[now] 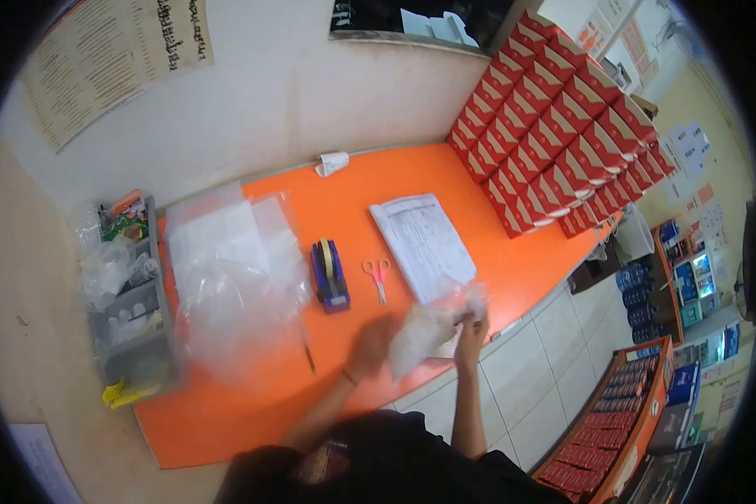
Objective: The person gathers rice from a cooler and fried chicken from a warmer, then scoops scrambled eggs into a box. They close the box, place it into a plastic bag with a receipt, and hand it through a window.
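Observation:
My right hand [471,334] pinches a crumpled, whitish clear plastic bag [422,332] near the table's front edge. Part of a pale flat item [448,346] shows beside the bag, next to my right fingers. On the bag's left side is my left hand [373,346], its fingers smeared by motion. Just beyond the bag lies a stack of printed papers [424,239]. Pink-handled scissors [378,277] rest left of the papers, and a blue tape dispenser [330,275] stands beside them. A dark pen [308,348] lies left of my left hand.
Clear plastic bags [239,290] cover the table's left side, by a grey organizer [134,328]. Red-and-white boxes [554,126] are stacked high at the back right. A white paper cup [333,164] lies by the wall. An orange rack [605,420] stands on the tiled floor.

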`<control>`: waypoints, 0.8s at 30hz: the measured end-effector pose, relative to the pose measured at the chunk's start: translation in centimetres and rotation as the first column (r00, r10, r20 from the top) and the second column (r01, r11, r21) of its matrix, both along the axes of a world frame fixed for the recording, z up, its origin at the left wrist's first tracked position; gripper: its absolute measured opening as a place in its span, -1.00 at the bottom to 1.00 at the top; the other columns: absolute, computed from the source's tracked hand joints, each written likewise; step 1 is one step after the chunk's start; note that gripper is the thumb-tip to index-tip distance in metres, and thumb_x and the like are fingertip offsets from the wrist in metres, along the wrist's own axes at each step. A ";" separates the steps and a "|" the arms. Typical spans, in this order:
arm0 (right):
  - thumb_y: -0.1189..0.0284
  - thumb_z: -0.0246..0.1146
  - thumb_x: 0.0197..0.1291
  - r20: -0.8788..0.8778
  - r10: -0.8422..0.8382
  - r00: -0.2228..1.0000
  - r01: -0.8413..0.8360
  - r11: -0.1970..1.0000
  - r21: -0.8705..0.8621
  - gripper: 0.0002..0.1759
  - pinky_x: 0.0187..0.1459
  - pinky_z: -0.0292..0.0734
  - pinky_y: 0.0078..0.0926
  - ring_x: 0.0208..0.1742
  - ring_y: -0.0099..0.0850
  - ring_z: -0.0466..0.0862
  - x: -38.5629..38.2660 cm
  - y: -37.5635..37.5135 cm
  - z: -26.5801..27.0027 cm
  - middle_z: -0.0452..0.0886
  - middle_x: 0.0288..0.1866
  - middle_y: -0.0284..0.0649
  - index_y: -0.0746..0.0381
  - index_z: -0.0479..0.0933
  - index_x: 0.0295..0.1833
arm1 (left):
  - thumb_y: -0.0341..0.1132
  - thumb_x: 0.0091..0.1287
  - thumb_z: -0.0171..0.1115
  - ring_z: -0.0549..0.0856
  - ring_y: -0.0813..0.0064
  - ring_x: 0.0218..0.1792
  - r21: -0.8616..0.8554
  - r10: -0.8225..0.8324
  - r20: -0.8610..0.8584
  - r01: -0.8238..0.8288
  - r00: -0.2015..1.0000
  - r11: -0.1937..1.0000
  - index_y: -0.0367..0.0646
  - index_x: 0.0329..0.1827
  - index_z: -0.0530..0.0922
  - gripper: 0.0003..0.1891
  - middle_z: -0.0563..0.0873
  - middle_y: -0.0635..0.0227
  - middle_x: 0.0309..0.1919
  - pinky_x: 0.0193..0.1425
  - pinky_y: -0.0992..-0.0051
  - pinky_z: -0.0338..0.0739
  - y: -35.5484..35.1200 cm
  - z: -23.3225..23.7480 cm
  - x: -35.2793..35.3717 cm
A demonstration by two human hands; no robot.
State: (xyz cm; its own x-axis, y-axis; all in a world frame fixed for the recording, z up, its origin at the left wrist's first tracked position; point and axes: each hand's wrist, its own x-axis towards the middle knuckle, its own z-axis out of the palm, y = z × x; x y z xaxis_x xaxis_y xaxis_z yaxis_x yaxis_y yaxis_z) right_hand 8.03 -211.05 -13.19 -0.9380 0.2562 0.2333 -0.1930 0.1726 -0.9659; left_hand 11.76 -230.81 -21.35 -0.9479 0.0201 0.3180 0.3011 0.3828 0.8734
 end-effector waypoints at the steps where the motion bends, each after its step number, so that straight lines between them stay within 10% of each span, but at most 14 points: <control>1: 0.45 0.01 0.40 -0.073 -0.038 0.997 0.036 0.999 -0.033 -0.78 -0.23 0.45 -0.52 -0.28 -0.54 0.48 -1.9 0.0 0.6 0.51 -0.24 -0.35 0.29 0.45 0.04 | -0.31 0.43 -0.06 0.57 0.02 0.07 -0.005 0.011 -0.010 -0.011 1.000 1.000 -0.29 0.12 0.51 -0.67 0.62 -0.02 0.02 0.20 0.17 0.42 -0.1 0.0 -0.3; 3: 0.42 0.00 0.41 -0.031 0.091 0.995 -0.096 0.952 -0.290 -0.75 -0.25 0.46 -0.53 -0.29 -0.56 0.48 -5.7 -2.1 5.7 0.50 -0.25 -0.38 0.28 0.44 0.09 | -0.29 0.42 -0.03 0.57 -0.02 0.06 0.156 -0.055 -0.008 0.055 0.998 0.986 -0.29 0.18 0.47 -0.64 0.62 -0.02 0.03 0.20 0.16 0.43 -0.5 -0.5 -0.3; 7: 0.43 0.05 0.38 -0.056 0.239 0.969 -0.245 0.931 -0.269 -0.66 -0.28 0.49 -0.53 -0.33 -0.61 0.45 -15.6 -6.4 9.4 0.48 -0.27 -0.37 0.32 0.41 0.19 | -0.16 0.45 0.05 0.56 0.02 0.13 -0.014 0.027 -0.019 -0.027 0.999 1.000 -0.29 0.25 0.40 -0.56 0.58 -0.07 0.08 0.22 0.18 0.44 -0.3 -4.4 0.1; 11: 0.51 0.05 0.32 -0.117 0.546 0.830 -0.542 0.838 0.060 -0.71 -0.34 0.44 -0.58 -0.43 -0.60 0.44 -26.4 -11.2 10.6 0.45 -0.39 -0.38 0.35 0.44 0.12 | -0.22 0.36 0.18 0.63 0.09 -0.02 0.125 0.096 -0.074 -0.086 0.993 0.988 -0.26 0.11 0.53 -0.64 0.66 0.04 -0.05 0.13 0.22 0.50 0.1 -3.7 0.0; 14: 0.48 0.08 0.30 -0.091 0.529 0.844 -0.487 0.826 0.282 -0.71 -0.31 0.46 -0.51 -0.39 -0.53 0.54 -35.4 -14.7 7.4 0.54 -0.39 -0.24 0.36 0.47 0.09 | -0.21 0.40 0.15 0.65 0.15 -0.04 0.032 0.085 -0.044 -0.084 0.995 0.996 -0.23 0.08 0.52 -0.69 0.65 0.10 -0.08 0.07 0.28 0.54 0.1 -3.6 0.1; 16: 0.42 0.16 0.27 -0.340 0.394 0.854 -0.151 0.813 0.563 -0.70 -0.22 0.53 -0.41 -0.30 -0.37 0.64 -40.9 -16.2 2.9 0.63 -0.32 -0.07 0.32 0.49 0.07 | -0.21 0.40 0.16 0.65 0.17 -0.05 0.023 0.093 -0.073 -0.091 0.993 0.996 -0.23 0.03 0.54 -0.71 0.66 0.13 -0.11 0.06 0.29 0.55 0.1 -3.5 -0.1; 24: 0.45 0.27 0.18 -0.204 0.386 0.900 -0.205 0.785 0.585 -0.63 -0.03 0.56 -0.31 0.03 -0.21 0.61 -26.1 -14.0 0.2 0.61 -0.04 -0.04 0.23 0.51 0.12 | -0.29 0.32 0.24 0.67 0.20 -0.13 0.036 0.044 -0.058 -0.042 0.997 0.998 -0.22 -0.07 0.56 -0.78 0.68 0.18 -0.16 0.00 0.30 0.57 0.5 -4.6 -0.1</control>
State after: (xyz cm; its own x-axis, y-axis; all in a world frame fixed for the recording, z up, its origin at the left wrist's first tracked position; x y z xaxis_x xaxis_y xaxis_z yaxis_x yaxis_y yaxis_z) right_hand -18.04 -225.06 -12.97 -0.8062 -0.2742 0.5243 -0.5818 0.5286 -0.6181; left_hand 11.64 -230.33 -25.94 -0.9273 -0.0322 0.3730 0.3363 0.3660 0.8677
